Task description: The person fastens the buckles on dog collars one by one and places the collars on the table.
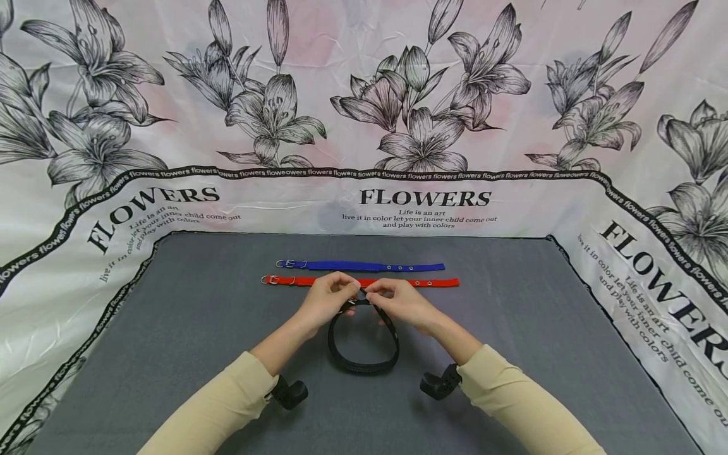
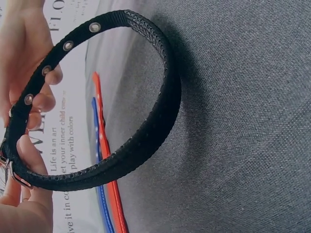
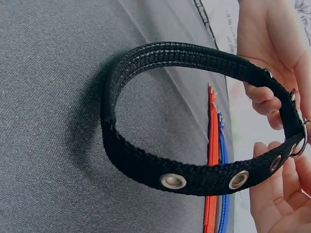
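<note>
A black pet collar [image 1: 364, 368] is bent into a loop, its lower curve toward the person. My left hand [image 1: 327, 303] grips the buckle end, where a metal buckle and ring [image 2: 20, 178] show in the left wrist view. With thumb and fingers my right hand [image 1: 405, 304] pinches the strap end, which has several metal eyelets [image 3: 173, 181]. Both hands meet at the top of the loop, fingertips close together, and the strap end passes at the buckle between them. The fingers partly hide the buckle.
Just beyond the hands a red collar [image 1: 438, 283] lies straight across the grey table [image 1: 227, 328], partly covered by the hands in the head view. Behind it, parallel, lies a blue collar [image 1: 347, 266]. A flower-printed cloth [image 1: 296, 202] borders the table at the back and sides.
</note>
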`<control>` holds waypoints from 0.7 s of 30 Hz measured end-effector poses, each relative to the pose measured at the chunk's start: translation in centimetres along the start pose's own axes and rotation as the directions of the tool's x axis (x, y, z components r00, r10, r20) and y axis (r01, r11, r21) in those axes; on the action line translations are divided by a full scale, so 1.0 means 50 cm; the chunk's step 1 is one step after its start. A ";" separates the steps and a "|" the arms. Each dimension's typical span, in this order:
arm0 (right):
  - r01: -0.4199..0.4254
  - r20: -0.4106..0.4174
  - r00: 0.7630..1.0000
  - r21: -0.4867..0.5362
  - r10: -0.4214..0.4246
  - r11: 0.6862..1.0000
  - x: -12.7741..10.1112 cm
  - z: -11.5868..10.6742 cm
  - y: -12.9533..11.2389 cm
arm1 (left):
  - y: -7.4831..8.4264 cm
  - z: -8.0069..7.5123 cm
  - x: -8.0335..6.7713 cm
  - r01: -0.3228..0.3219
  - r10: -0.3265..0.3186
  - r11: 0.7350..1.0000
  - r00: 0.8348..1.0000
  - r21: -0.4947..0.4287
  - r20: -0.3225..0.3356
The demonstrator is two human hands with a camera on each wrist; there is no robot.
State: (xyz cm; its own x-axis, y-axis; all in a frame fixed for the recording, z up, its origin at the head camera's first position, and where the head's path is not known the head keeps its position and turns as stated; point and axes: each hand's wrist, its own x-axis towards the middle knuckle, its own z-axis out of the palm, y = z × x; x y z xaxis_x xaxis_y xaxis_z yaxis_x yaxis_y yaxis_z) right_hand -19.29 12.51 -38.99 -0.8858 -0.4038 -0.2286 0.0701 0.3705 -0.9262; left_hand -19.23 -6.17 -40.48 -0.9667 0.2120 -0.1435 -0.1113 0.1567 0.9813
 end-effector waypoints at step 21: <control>0.061 -0.067 0.996 0.145 -0.052 0.988 0.012 -0.010 0.026 | -0.026 -0.009 -0.014 -0.021 0.015 0.998 0.995 0.054 0.102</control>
State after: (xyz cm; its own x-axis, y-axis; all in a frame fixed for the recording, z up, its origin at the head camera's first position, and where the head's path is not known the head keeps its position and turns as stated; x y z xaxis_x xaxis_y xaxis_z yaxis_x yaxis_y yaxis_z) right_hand -19.93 13.15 -40.19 -0.9170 -0.3656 -0.1594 0.0813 0.2200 -0.9721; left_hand -18.50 -6.97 -41.61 -0.9397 0.3116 -0.1409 -0.0787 0.2039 0.9758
